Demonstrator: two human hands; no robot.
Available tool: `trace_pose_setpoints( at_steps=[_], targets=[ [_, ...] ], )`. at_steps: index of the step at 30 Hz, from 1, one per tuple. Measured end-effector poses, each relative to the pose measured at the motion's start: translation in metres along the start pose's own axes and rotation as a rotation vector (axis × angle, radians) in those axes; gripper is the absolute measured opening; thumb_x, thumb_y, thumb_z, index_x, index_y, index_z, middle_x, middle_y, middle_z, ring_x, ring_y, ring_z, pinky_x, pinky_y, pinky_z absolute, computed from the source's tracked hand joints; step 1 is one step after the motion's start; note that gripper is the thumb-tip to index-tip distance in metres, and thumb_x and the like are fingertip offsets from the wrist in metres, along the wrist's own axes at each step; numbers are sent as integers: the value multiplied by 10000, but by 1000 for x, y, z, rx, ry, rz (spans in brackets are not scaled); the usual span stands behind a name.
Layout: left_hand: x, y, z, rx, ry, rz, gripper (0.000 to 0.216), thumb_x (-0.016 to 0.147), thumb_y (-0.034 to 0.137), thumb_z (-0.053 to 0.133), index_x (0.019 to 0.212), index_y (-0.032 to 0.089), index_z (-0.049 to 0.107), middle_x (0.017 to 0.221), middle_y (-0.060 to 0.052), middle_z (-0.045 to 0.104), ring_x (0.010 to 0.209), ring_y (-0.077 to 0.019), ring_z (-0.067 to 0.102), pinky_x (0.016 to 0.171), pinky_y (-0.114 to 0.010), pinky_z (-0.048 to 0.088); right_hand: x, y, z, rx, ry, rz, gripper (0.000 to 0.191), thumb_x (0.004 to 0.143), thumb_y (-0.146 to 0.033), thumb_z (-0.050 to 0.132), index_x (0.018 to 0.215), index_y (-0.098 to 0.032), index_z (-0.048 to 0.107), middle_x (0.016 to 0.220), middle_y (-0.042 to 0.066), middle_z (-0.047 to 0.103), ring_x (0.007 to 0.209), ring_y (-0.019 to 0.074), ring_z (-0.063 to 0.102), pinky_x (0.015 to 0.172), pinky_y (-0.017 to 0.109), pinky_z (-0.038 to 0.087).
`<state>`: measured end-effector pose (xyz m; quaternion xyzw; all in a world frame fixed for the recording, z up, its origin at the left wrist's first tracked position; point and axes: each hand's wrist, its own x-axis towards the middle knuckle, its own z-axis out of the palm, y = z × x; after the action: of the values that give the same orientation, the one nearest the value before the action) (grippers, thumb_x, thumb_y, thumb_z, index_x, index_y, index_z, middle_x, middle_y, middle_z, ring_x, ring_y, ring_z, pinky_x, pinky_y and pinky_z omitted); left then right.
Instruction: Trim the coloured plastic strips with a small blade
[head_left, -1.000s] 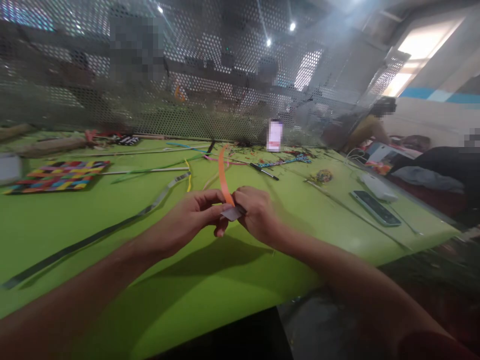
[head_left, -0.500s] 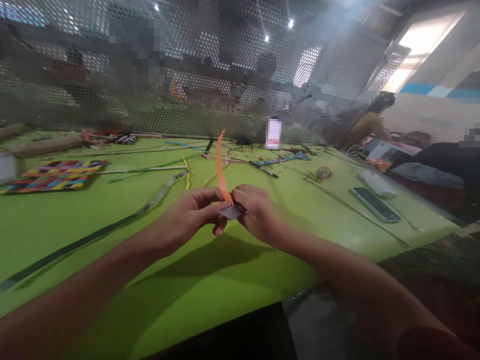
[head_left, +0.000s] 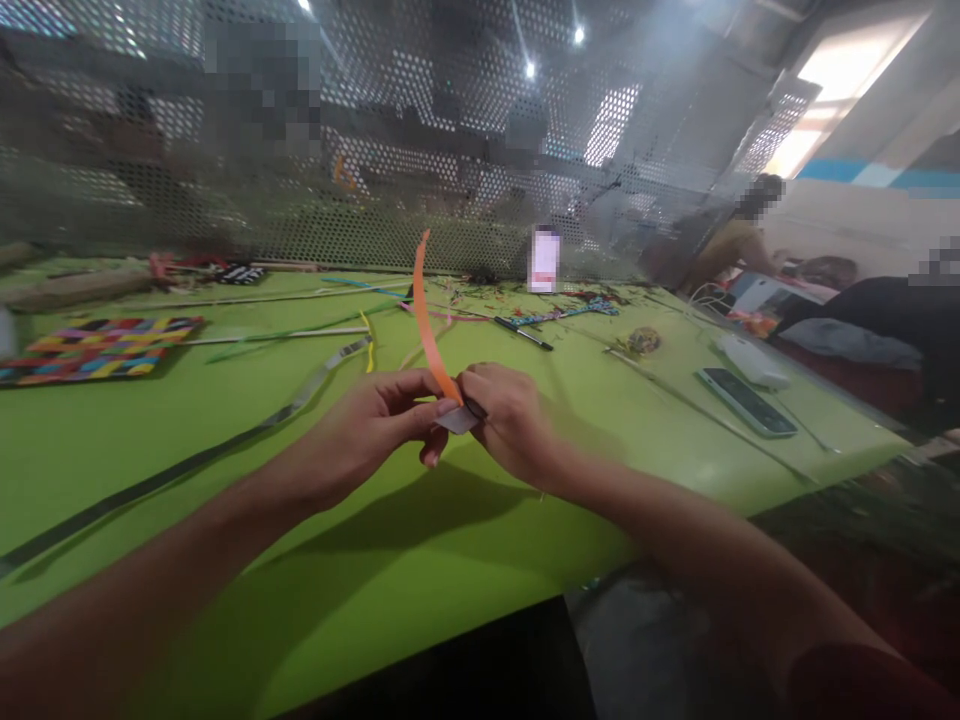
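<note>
Above the green table, my two hands meet over a small grey folded strip (head_left: 457,420) and an orange strip (head_left: 426,315). My left hand (head_left: 401,415) pinches them between thumb and fingers. My right hand (head_left: 506,405) is closed at the other side, its fingers curled onto the dark end of the grey strip. The orange strip rises from between the hands, curving up and leaning left, with its upper end free. To the left of my hands lies a long dark grey strip (head_left: 202,465) with a yellow strip (head_left: 370,345) near its far end.
A multicoloured woven mat (head_left: 112,348) lies at the left. Farther back are a black pen (head_left: 523,333) and a phone with a lit screen (head_left: 544,262) by the perforated metal screen (head_left: 465,180). Another phone (head_left: 748,402) and a white device (head_left: 756,362) lie right. A person (head_left: 739,235) sits beyond.
The view has shifted slightly to the right. The orange strip's upper end leans farther left and stands a little higher. Both hands keep their hold.
</note>
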<state>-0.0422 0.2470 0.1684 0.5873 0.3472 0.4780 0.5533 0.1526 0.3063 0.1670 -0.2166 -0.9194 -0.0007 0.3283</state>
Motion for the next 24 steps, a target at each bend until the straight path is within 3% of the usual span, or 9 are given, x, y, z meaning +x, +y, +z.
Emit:
trace_pose_setpoints(
  at_steps=[15, 24],
  targets=[
    [-1, 9, 5, 82, 32, 1, 157, 947, 333, 770, 889, 189, 795, 663, 7, 674, 594, -119, 597, 610, -245, 513, 0, -2, 1, 14, 33, 6, 246, 1010, -86, 529, 779, -155, 577, 734, 5, 523, 684, 127, 424, 670, 262, 282],
    [1, 16, 10, 93, 36, 6, 209, 873, 372, 837, 812, 184, 770, 632, 11, 657, 567, -123, 583, 587, -255, 541, 1, -5, -2, -17, -46, 89, 267, 998, -70, 545, 746, -157, 551, 733, 7, 516, 696, 126, 429, 690, 262, 279]
  ],
)
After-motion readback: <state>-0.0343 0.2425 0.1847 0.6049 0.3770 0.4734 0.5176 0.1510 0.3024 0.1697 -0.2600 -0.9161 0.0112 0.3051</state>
